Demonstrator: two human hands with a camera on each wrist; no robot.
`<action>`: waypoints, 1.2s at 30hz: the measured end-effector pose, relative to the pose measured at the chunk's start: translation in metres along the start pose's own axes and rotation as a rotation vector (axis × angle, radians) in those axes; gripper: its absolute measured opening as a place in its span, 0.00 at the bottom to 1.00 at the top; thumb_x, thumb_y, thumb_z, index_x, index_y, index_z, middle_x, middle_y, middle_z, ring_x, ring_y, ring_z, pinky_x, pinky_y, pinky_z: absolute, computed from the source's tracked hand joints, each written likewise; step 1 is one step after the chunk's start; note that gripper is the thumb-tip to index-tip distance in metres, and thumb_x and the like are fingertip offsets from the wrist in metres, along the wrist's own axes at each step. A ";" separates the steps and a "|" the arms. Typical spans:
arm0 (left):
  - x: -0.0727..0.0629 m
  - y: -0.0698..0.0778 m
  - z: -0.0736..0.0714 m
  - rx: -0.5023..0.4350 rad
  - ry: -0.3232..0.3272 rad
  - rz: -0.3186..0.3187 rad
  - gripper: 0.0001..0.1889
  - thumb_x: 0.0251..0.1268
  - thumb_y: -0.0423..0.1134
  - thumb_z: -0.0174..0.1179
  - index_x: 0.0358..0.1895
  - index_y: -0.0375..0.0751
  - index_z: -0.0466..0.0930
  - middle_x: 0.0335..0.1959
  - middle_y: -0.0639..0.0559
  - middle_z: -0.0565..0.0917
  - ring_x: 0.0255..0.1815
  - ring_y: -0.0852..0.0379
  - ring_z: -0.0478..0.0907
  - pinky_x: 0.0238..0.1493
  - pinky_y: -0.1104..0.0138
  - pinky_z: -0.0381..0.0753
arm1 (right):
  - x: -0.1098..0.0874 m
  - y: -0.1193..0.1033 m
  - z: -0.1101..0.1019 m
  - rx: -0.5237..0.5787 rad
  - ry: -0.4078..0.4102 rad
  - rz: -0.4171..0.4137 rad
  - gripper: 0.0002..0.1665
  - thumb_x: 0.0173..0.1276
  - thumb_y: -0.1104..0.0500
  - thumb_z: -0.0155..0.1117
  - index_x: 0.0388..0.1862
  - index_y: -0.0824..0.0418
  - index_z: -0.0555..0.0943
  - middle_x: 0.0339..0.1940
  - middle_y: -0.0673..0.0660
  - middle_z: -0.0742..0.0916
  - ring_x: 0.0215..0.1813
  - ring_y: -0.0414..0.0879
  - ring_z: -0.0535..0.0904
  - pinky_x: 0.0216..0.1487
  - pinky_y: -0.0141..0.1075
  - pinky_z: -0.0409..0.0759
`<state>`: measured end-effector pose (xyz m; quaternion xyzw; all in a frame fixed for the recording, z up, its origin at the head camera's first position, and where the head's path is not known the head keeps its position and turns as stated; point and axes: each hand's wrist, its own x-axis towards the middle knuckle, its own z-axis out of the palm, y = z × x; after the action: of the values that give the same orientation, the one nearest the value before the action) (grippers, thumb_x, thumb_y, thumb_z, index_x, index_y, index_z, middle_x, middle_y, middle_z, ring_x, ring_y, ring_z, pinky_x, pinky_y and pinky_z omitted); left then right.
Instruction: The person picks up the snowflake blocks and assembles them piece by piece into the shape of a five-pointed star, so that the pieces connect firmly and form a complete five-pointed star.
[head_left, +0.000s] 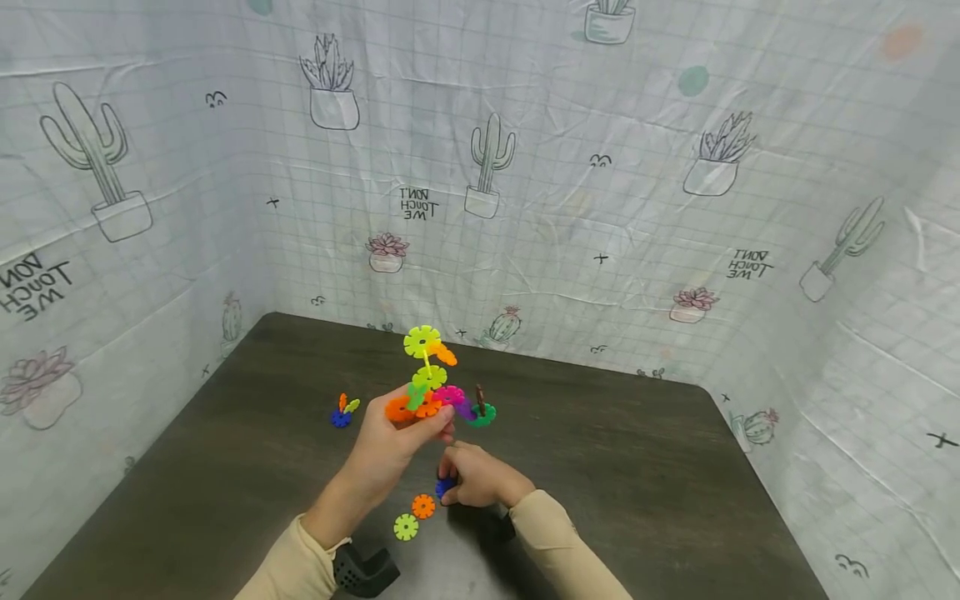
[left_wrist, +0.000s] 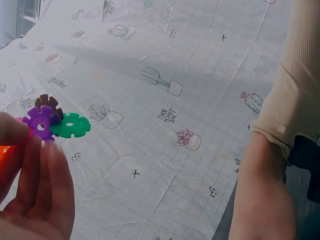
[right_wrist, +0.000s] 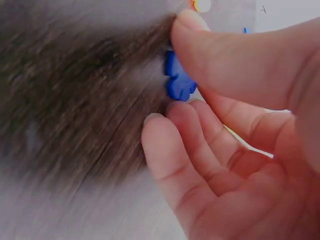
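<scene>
Left of the linked-disc model (head_left: 437, 377), a small cluster (head_left: 337, 419) is seen. The model is held by the left hand (head_left: 386, 442); below it, a lime disc (head_left: 400, 529) and an orange disc (head_left: 417, 508) are placed, and a blue disc (head_left: 444, 487) is pinched by the right hand (head_left: 480, 477). Its slots should preferably be kept uncovered.

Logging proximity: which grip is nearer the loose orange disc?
Right. The right grip pinches a blue disc beside the orange disc; the left grip is farther off, raised beyond it.
</scene>
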<state>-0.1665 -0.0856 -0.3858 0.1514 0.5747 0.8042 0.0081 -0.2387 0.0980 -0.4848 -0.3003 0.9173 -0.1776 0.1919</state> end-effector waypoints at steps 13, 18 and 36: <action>-0.001 -0.005 0.004 -0.104 -0.024 0.017 0.17 0.71 0.30 0.63 0.56 0.20 0.77 0.43 0.52 0.89 0.46 0.50 0.89 0.53 0.54 0.86 | -0.047 0.008 -0.073 0.468 0.478 -0.119 0.05 0.73 0.62 0.65 0.45 0.60 0.85 0.37 0.59 0.90 0.32 0.47 0.86 0.34 0.34 0.85; -0.001 -0.006 0.007 -0.155 -0.049 0.033 0.14 0.71 0.30 0.62 0.53 0.21 0.79 0.40 0.50 0.90 0.40 0.49 0.90 0.48 0.52 0.87 | -0.077 -0.029 -0.117 0.610 0.716 -0.277 0.08 0.75 0.63 0.63 0.48 0.64 0.84 0.37 0.61 0.90 0.34 0.49 0.87 0.38 0.41 0.88; -0.001 -0.002 0.013 -0.212 -0.069 -0.008 0.16 0.72 0.30 0.61 0.57 0.22 0.77 0.40 0.49 0.90 0.39 0.50 0.91 0.48 0.53 0.87 | -0.092 -0.065 -0.122 0.519 0.818 -0.353 0.07 0.71 0.65 0.67 0.45 0.58 0.87 0.34 0.57 0.91 0.36 0.41 0.87 0.37 0.32 0.83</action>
<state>-0.1629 -0.0725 -0.3842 0.1747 0.4866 0.8547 0.0471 -0.1945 0.1316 -0.3279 -0.2991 0.7784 -0.5320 -0.1471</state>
